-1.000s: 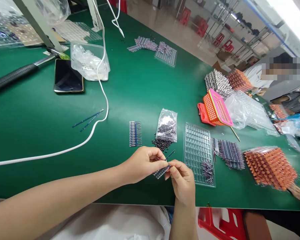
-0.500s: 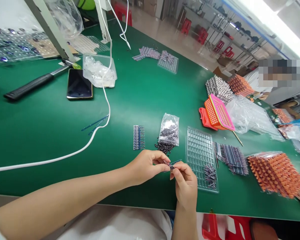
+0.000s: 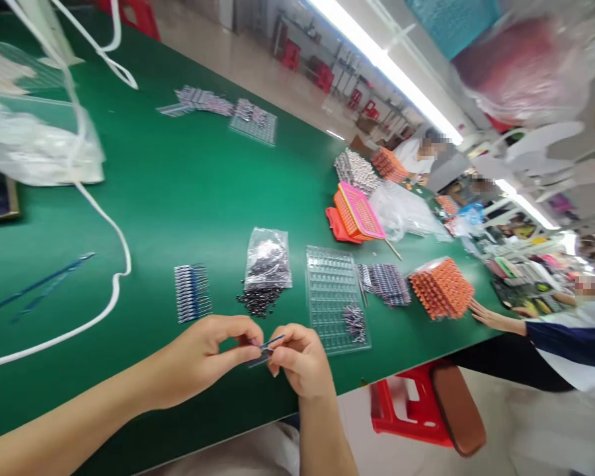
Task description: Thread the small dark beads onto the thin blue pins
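Observation:
My left hand (image 3: 198, 360) and my right hand (image 3: 305, 363) meet above the table near its front edge. Both are closed in a pinch on a thin blue strip (image 3: 274, 341); fingers partly cover it, and small details there are too fine to make out. Just beyond the fingers lies a pile of small black beads (image 3: 260, 302), spilling from a clear plastic bag (image 3: 268, 254). Left of the bag rests a row of thin pins on blue strips (image 3: 193, 293). A clear compartment tray (image 3: 327, 294), right of my hands, carries a heap of small thin pieces (image 3: 355, 322) in its near right part.
Right of the tray lie bundled strips (image 3: 387, 284) and an orange stack (image 3: 441, 287), with a co-worker's hand (image 3: 490, 317) beside it. Farther back stands a pink and orange basket (image 3: 359, 211). A white cable (image 3: 114, 291) crosses the left side. A red stool (image 3: 411, 410) stands below the table edge.
The view has swung to the right, so the table's things appear farther left and the co-worker's arm shows more. My hands stay together, pinching the strip.

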A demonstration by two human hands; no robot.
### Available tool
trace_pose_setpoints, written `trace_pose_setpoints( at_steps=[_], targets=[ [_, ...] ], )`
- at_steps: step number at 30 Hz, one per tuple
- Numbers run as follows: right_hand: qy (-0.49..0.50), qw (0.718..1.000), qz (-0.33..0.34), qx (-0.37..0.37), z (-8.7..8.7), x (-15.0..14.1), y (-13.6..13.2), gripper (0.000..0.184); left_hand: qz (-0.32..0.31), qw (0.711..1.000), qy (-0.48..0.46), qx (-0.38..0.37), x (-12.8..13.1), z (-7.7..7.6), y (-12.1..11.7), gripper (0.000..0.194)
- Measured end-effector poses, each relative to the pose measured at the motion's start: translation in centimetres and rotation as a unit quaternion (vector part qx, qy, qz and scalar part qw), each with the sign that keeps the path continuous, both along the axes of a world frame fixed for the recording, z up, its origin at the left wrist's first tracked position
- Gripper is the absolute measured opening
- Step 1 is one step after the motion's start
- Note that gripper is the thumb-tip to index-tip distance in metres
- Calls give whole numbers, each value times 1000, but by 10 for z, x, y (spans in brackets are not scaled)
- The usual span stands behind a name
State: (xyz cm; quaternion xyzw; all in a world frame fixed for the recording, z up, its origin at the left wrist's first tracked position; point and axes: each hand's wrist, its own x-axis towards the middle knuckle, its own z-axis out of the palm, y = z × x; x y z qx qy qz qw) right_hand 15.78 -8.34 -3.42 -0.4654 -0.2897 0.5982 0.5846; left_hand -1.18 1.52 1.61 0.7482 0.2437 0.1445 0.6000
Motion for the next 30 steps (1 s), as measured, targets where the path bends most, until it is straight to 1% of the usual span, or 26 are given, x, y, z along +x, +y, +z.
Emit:
trace_pose_setpoints(
  at_steps=[2,4,6,7,8,9,11,12,13,14,15,17,20,22,25,27,29,30],
  targets=[
    [-37,999,-11,2,3,-3,-1,29,-7,1000,-14,-6,0,-2,-2,23],
    [-100,995,-15,4,11,-4,-8,25,-16,1000,-16,-11,0,-2,-3,25],
    [-201,979,-28,9,23,6,-20,20,-11,1000,-3,-17,0,-2,-3,27],
    [-270,962,-45,15,28,16,-28,17,0,1000,6,-24,0,-1,-2,28],
    [-352,933,-76,24,33,31,-36,15,14,999,14,-35,0,-1,-1,28],
    [-436,892,-114,19,36,49,-43,15,32,998,19,-50,0,0,0,29],
    [-572,794,-205,9,36,91,-54,17,68,994,21,-81,1,-1,2,30],
    [-627,744,-229,0,33,112,-57,20,85,992,18,-93,1,-2,3,31],
    [-674,702,-232,-9,29,131,-58,23,101,989,13,-103,2,-3,3,32],
    [-687,690,-227,-13,24,148,-58,24,114,987,7,-112,3,-5,3,32],
    [-696,683,-221,-15,19,160,-57,25,125,985,-1,-120,3,-8,3,33],
    [-708,676,-204,-19,9,174,-53,26,140,981,-13,-135,4,-13,5,33],
    [-724,661,-194,-24,2,177,-50,27,150,977,-19,-149,3,-20,10,32],
    [-731,652,-200,-25,4,171,-52,30,165,974,-23,-156,2,-22,14,31],
    [-736,643,-210,-11,12,154,-56,32,202,964,-38,-170,3,-20,19,29],
    [-738,642,-206,20,17,134,-55,27,222,957,-54,-179,4,-17,20,28],
    [-726,661,-181,60,20,108,-49,21,229,954,-64,-182,4,-16,21,27],
    [-718,674,-151,85,20,94,-44,19,231,953,-66,-184,5,-16,21,26]
  ],
)
